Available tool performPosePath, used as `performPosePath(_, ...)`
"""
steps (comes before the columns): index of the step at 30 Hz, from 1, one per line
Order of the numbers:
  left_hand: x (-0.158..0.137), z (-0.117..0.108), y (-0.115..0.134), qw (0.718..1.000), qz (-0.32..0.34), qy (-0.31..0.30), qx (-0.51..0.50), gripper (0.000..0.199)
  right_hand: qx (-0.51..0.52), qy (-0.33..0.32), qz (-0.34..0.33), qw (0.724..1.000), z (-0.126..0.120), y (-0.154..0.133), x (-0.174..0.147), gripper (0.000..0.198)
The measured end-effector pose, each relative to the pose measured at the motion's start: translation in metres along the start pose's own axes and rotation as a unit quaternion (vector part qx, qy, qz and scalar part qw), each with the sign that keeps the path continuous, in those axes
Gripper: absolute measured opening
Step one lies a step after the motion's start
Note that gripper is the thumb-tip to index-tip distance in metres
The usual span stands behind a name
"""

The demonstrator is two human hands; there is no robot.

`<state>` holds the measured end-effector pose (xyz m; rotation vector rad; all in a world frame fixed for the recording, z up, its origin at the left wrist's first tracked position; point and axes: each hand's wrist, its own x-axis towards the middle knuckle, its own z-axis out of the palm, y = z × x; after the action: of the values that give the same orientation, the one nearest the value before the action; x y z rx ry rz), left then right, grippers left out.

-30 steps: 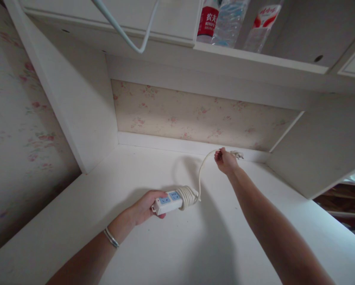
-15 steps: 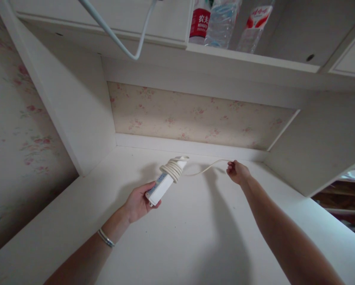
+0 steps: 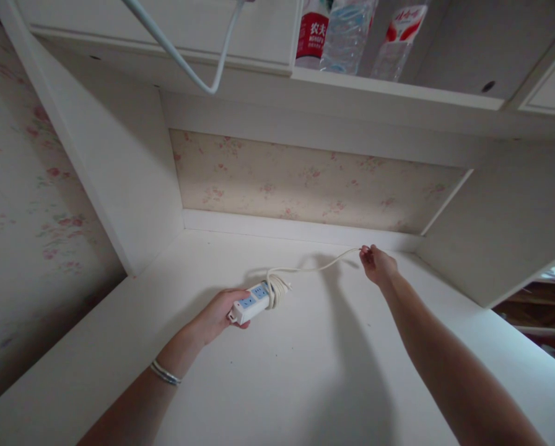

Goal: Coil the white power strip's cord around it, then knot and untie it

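Observation:
My left hand [image 3: 222, 313] is closed around the near end of a white power strip [image 3: 254, 301], whose blue socket face is turned upward. Several loops of cream cord [image 3: 277, 291] are wound about the strip's far end. From those loops a loose length of cord [image 3: 321, 267] runs to the right, slightly slack. My right hand [image 3: 377, 263] pinches that length between thumb and fingers, well apart from the strip. Whatever part of the cord lies inside the right fingers is hidden. Both hands are above the white desk surface [image 3: 259, 390].
Overhead, a white shelf [image 3: 398, 91] holds several plastic bottles [image 3: 347, 37]. A pale bent tube [image 3: 179, 59] hangs down at upper left. White side panels [image 3: 119, 167] stand left and right, with a floral wall panel [image 3: 305, 179] at the back.
The power strip has tilted and rolled in my left hand, so its socket face now shows and the cord passes over the top. My right hand has shifted slightly right.

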<state>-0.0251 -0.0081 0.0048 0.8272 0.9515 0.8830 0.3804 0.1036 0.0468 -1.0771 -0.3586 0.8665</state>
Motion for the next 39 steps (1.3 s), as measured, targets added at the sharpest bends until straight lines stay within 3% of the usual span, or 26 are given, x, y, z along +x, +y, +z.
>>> performPosePath(4,0.002,-0.001,0.005,0.992,0.014,0.101,-0.075,0.016,-0.029,0.043,-0.002,0.999,-0.011,0.014,0.006,0.017)
performPosePath(7,0.001,-0.001,0.015,0.976,0.049,0.142,-0.157,0.015,-0.063,0.086,-0.009,0.994,-0.024,0.02,0.013,0.017)
performPosePath(10,-0.004,-0.001,0.024,0.963,0.067,0.143,-0.217,0.014,-0.109,0.082,0.006,0.991,-0.036,0.023,0.014,0.016)
performPosePath(14,-0.01,0.002,0.025,0.964,0.059,0.1,-0.237,0.013,-0.195,0.02,0.061,0.979,-0.041,0.026,0.002,0.014)
performPosePath(17,-0.012,0.004,0.02,0.973,0.034,0.048,-0.224,0.012,-0.263,-0.055,0.101,0.958,-0.03,0.036,-0.022,0.013)
performPosePath(21,-0.014,0.004,0.011,0.986,0.004,-0.056,-0.158,0.019,-0.295,-0.215,0.168,0.916,-0.003,0.063,-0.077,0.023)
performPosePath(22,-0.015,0.004,0.009,0.987,0.001,-0.087,-0.137,0.022,-0.291,-0.269,0.192,0.898,0.005,0.071,-0.093,0.027)
performPosePath(23,-0.016,0.004,0.007,0.986,-0.004,-0.116,-0.116,0.025,-0.278,-0.366,0.23,0.858,0.013,0.079,-0.108,0.029)
performPosePath(25,-0.019,0.005,0.005,0.985,-0.019,-0.156,-0.075,0.03,-0.228,-0.484,0.269,0.801,0.03,0.089,-0.133,0.036)
performPosePath(26,-0.02,0.005,0.005,0.984,-0.029,-0.168,-0.056,0.032,-0.206,-0.516,0.289,0.779,0.038,0.091,-0.142,0.04)
performPosePath(28,-0.022,0.007,0.005,0.982,-0.046,-0.183,-0.019,0.035,-0.18,-0.538,0.31,0.762,0.052,0.09,-0.153,0.046)
performPosePath(32,-0.022,0.007,0.006,0.983,-0.043,-0.179,0.017,0.037,-0.192,-0.553,0.24,0.775,0.064,0.071,-0.145,0.048)
performPosePath(34,-0.019,0.005,0.007,0.989,-0.033,-0.14,0.017,0.034,-0.197,-0.554,0.197,0.785,0.06,0.06,-0.134,0.049)
performPosePath(39,-0.01,0.0,0.011,0.998,-0.027,-0.006,-0.051,0.027,-0.113,-0.499,0.14,0.848,0.042,0.04,-0.113,0.034)
